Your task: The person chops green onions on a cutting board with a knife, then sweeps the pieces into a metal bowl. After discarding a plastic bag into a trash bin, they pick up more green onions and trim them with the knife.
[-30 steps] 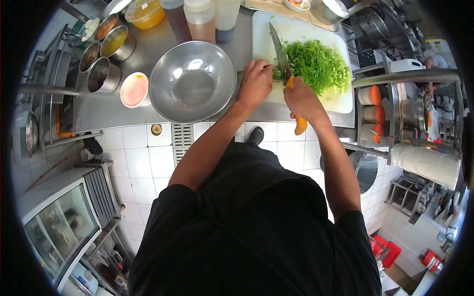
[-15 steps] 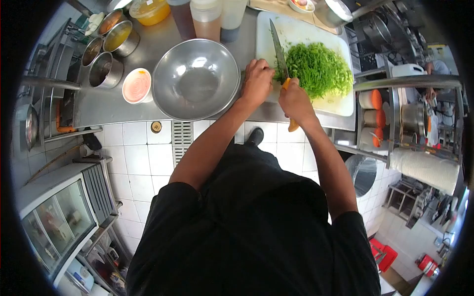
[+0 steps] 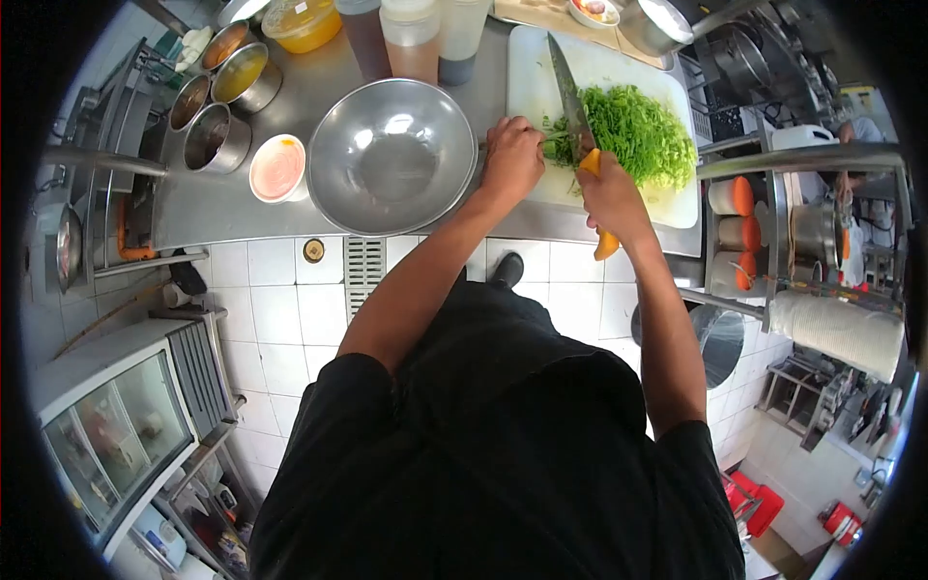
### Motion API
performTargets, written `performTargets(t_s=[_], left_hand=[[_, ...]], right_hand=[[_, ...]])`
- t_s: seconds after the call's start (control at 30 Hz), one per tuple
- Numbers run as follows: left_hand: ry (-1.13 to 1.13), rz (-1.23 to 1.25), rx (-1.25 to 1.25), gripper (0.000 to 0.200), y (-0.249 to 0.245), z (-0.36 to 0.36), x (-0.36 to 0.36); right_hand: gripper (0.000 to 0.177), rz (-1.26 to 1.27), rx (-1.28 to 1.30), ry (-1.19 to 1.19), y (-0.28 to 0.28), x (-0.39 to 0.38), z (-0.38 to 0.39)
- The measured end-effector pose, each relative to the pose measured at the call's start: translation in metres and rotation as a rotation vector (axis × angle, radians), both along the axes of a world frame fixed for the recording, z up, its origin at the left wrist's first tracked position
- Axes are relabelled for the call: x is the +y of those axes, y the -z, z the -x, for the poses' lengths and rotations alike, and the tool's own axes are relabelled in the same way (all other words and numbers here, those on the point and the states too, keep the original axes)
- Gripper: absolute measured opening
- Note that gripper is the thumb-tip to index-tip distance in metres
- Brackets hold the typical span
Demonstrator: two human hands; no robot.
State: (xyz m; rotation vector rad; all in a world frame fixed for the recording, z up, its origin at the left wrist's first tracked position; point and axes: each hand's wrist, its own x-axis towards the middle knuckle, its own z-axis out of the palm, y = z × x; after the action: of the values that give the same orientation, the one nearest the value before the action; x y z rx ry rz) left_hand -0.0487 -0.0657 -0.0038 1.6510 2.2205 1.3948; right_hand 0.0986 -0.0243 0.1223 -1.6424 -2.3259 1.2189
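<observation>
A heap of chopped leafy greens (image 3: pixel 638 130) lies on a white cutting board (image 3: pixel 532 77) at the far right of a stainless-steel counter (image 3: pixel 222 208). The uncut end of the bunch is pinned under the curled fingers of the person's left hand (image 3: pixel 512 159) at the board's near left edge. The right hand (image 3: pixel 609 193), just beside it, is closed around the orange handle of a chef's knife (image 3: pixel 570 92). The blade runs away from the body, between the left hand's knuckles and the cut pile.

Immediately left of the board stands a large steel mixing bowl (image 3: pixel 391 155), close to the left forearm. Beyond it are a small tub of pink sauce (image 3: pixel 277 167) and a cluster of steel canisters (image 3: pixel 215 137). Squeeze bottles (image 3: pixel 411 39) line the counter's back edge. To the right of the board, a rack holds orange-lidded containers (image 3: pixel 733 196).
</observation>
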Motion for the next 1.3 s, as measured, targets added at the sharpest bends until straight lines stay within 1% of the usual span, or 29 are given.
performTargets(t_s=[0.1, 0.2, 0.3, 0.4, 0.5, 0.6, 0.63, 0.73, 0.83, 0.93, 1.07, 1.13, 1.17, 1.27, 1.3], left_hand=[[-0.042, -0.010, 0.010, 0.012, -0.007, -0.004, 0.000], [-0.045, 0.067, 0.036, 0.014, -0.016, -0.003, 0.005], [-0.100, 0.149, 0.044, 0.016, -0.022, -0.002, 0.015], [-0.038, 0.110, -0.047, 0.020, -0.032, -0.008, 0.023], [0.113, 0.100, -0.614, 0.031, -0.079, -0.024, 0.011], [0.296, 0.137, -0.785, 0.040, -0.080, -0.042, 0.010], [0.310, 0.135, -0.745, 0.038, -0.081, -0.047, 0.009], [0.234, 0.105, -0.815, 0.032, -0.089, -0.065, 0.003], [0.161, 0.025, -0.485, 0.028, -0.081, -0.069, -0.008], [0.119, 0.166, -0.344, 0.027, -0.074, -0.068, -0.012], [0.154, 0.115, 0.058, 0.025, -0.048, -0.084, 0.004], [0.148, 0.099, 0.232, 0.023, -0.039, -0.098, 0.016], [0.100, 0.102, 0.307, 0.019, -0.032, -0.101, 0.023], [0.035, 0.116, 0.361, 0.011, -0.024, -0.108, 0.033], [0.012, 0.079, 0.346, 0.009, -0.028, -0.111, 0.034]], right_hand=[[0.027, 0.010, 0.042, 0.054, -0.014, -0.007, -0.008], [0.027, 0.008, 0.083, 0.103, -0.019, -0.013, -0.019], [0.026, 0.009, 0.131, 0.153, -0.017, -0.018, -0.028], [0.025, 0.052, 0.213, 0.210, -0.020, -0.024, -0.039], [0.024, 0.073, 0.276, 0.273, -0.030, -0.032, -0.053], [0.023, 0.079, 0.336, 0.323, -0.034, -0.044, -0.069], [0.023, 0.095, 0.351, 0.330, -0.036, -0.047, -0.074], [0.023, 0.120, 0.381, 0.363, -0.045, -0.054, -0.093], [0.019, 0.094, 0.426, 0.401, -0.053, -0.062, -0.124], [0.015, 0.071, 0.439, 0.421, -0.061, -0.074, -0.172], [0.013, 0.096, 0.479, 0.482, -0.055, -0.093, -0.240], [0.012, 0.105, 0.480, 0.486, -0.048, -0.099, -0.276], [0.012, 0.116, 0.493, 0.487, -0.043, -0.101, -0.295], [0.011, 0.151, 0.533, 0.498, -0.030, -0.103, -0.353], [0.011, 0.165, 0.543, 0.508, -0.026, -0.103, -0.372]])
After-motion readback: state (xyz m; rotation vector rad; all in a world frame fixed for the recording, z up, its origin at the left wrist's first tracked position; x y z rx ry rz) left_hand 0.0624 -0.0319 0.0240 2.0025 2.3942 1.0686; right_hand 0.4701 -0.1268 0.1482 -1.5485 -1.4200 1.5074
